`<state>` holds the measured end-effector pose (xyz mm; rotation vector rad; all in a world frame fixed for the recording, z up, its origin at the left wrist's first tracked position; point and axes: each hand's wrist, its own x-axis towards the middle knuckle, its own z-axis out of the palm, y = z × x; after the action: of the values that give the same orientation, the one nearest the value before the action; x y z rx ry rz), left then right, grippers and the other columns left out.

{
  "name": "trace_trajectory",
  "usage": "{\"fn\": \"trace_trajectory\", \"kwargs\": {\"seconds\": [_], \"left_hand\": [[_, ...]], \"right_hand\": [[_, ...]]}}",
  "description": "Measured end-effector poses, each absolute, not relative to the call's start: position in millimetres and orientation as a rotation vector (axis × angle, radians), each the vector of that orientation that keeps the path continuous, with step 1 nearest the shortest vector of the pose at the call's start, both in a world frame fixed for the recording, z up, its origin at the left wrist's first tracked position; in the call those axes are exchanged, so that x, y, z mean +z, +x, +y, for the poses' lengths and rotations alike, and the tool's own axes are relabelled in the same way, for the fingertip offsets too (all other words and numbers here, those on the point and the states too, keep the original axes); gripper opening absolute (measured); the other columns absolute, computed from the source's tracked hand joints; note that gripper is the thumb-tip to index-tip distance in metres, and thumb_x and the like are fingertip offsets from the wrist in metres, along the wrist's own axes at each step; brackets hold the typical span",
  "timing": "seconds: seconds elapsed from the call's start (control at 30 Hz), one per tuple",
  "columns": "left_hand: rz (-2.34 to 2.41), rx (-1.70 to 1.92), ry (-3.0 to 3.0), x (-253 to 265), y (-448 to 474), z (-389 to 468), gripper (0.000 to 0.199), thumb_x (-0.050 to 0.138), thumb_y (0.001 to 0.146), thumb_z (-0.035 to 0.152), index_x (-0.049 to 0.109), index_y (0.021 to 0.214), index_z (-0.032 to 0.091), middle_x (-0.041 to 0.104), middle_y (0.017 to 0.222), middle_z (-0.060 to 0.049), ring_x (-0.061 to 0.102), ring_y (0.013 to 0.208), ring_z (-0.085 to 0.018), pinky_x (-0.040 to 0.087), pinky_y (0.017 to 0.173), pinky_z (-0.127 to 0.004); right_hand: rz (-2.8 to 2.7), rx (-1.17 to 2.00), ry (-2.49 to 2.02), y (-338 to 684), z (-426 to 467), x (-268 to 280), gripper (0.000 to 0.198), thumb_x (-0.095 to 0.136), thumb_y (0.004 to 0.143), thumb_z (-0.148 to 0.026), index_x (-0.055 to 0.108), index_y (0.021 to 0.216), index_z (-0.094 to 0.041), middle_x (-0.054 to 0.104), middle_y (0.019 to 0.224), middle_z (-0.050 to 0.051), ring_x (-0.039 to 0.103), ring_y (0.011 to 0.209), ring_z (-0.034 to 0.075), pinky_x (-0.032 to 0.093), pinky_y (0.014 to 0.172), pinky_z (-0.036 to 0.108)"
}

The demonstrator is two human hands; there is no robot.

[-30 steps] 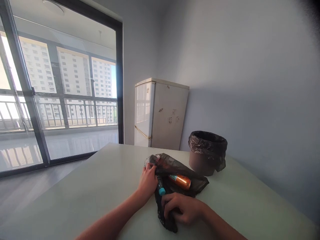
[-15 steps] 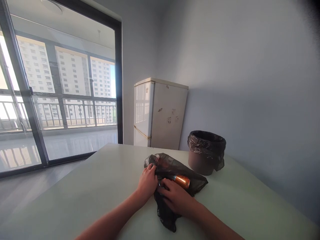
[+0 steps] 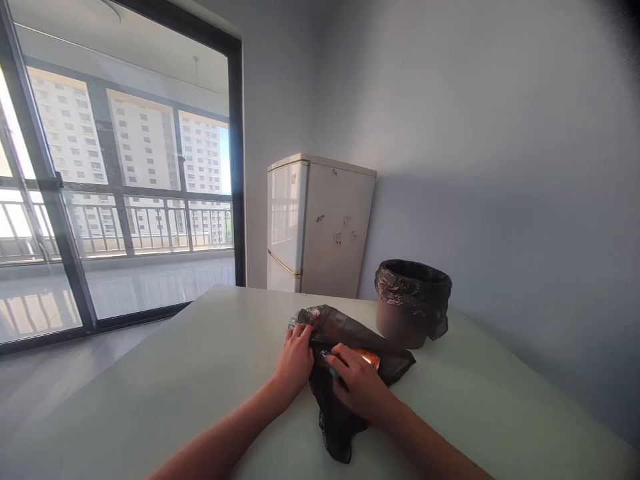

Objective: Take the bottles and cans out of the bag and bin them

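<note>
A black plastic bag [image 3: 345, 327] lies spread and crumpled on the table, partly see-through. My left hand [image 3: 296, 358] is closed on the bag's left edge, holding its opening. Inside the opening sits an orange can [image 3: 371, 359], mostly covered by my right hand [image 3: 361, 385]. The fingers of that hand are curled over a small shiny, greenish object [image 3: 333, 372] beside the can. Most of this object is hidden, and its kind does not show. A reddish shape shows dimly through the upper left part of the bag.
Behind the bag to the right stands a dark bin [image 3: 403, 323] lined with a black bag. The pale table [image 3: 240, 413] reaches toward a white fridge [image 3: 337, 227] at the back. A sliding glass door [image 3: 150, 267] is at the left, a wall at the right.
My right hand has moved slightly up and forward, now covering more of the orange can, and a greenish object shows under its fingers. My left hand stays on the bag's edge.
</note>
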<state>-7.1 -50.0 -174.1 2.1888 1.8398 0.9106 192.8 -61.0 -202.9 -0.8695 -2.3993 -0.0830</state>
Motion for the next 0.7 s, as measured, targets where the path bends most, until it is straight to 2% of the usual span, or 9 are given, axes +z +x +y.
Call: {"fn": "trace_trajectory", "kwargs": {"seconds": [0.1, 0.23, 0.37, 0.43, 0.57, 0.7], "left_hand": [[1.832, 0.951, 2.179, -173, -8, -49, 0.055, 0.039, 0.086, 0.001, 0.061, 0.133, 0.02, 0.063, 0.133, -0.01, 0.054, 0.116, -0.027, 0.044, 0.101, -0.037], [1.835, 0.951, 2.165, -178, -10, -45, 0.059, 0.038, 0.085, -0.001, 0.059, 0.136, 0.019, 0.064, 0.13, -0.012, 0.055, 0.117, -0.028, 0.044, 0.102, -0.039], [1.756, 0.988, 2.164, -182, -8, -44, 0.066, 0.038, 0.08, -0.005, 0.057, 0.137, 0.021, 0.064, 0.131, -0.011, 0.057, 0.118, -0.028, 0.045, 0.105, -0.043], [1.643, 1.118, 2.189, -179, -6, -48, 0.068, 0.041, 0.079, -0.004, 0.054, 0.141, 0.022, 0.061, 0.136, -0.011, 0.054, 0.125, -0.028, 0.043, 0.111, -0.047], [1.192, 1.376, 2.4, -167, -2, -63, 0.066, 0.054, 0.085, 0.009, 0.045, 0.148, 0.025, 0.045, 0.156, -0.01, 0.04, 0.144, -0.029, 0.032, 0.123, -0.051], [0.896, 1.26, 2.566, -160, 2, -77, 0.07, 0.066, 0.089, 0.027, 0.037, 0.152, 0.027, 0.049, 0.154, -0.01, 0.045, 0.142, -0.029, 0.037, 0.121, -0.05]], "right_hand": [[-2.224, 0.009, -0.855, 197, -62, -194, 0.039, 0.054, 0.084, -0.007, 0.055, 0.12, -0.023, 0.057, 0.118, 0.009, 0.06, 0.104, 0.023, 0.054, 0.089, 0.036], [-1.905, 0.076, -0.824, 206, -60, -184, 0.027, 0.055, 0.09, -0.016, 0.053, 0.116, -0.023, 0.055, 0.112, 0.008, 0.059, 0.099, 0.022, 0.053, 0.088, 0.037], [-1.563, 0.152, -0.91, 217, -55, -178, 0.019, 0.058, 0.097, -0.03, 0.055, 0.115, -0.023, 0.056, 0.107, 0.006, 0.056, 0.085, 0.018, 0.053, 0.074, 0.031], [-1.466, 0.184, -0.92, 220, -53, -176, 0.02, 0.059, 0.098, -0.036, 0.056, 0.113, -0.022, 0.057, 0.106, 0.006, 0.057, 0.085, 0.018, 0.053, 0.074, 0.031], [-1.321, 0.134, -0.855, 223, -50, -173, 0.024, 0.06, 0.099, -0.039, 0.056, 0.115, -0.022, 0.056, 0.111, 0.007, 0.059, 0.097, 0.02, 0.054, 0.085, 0.036], [-1.252, 0.073, -0.727, 220, -54, -168, 0.02, 0.06, 0.098, -0.033, 0.055, 0.113, -0.022, 0.053, 0.113, 0.009, 0.058, 0.1, 0.02, 0.054, 0.084, 0.036]]}}
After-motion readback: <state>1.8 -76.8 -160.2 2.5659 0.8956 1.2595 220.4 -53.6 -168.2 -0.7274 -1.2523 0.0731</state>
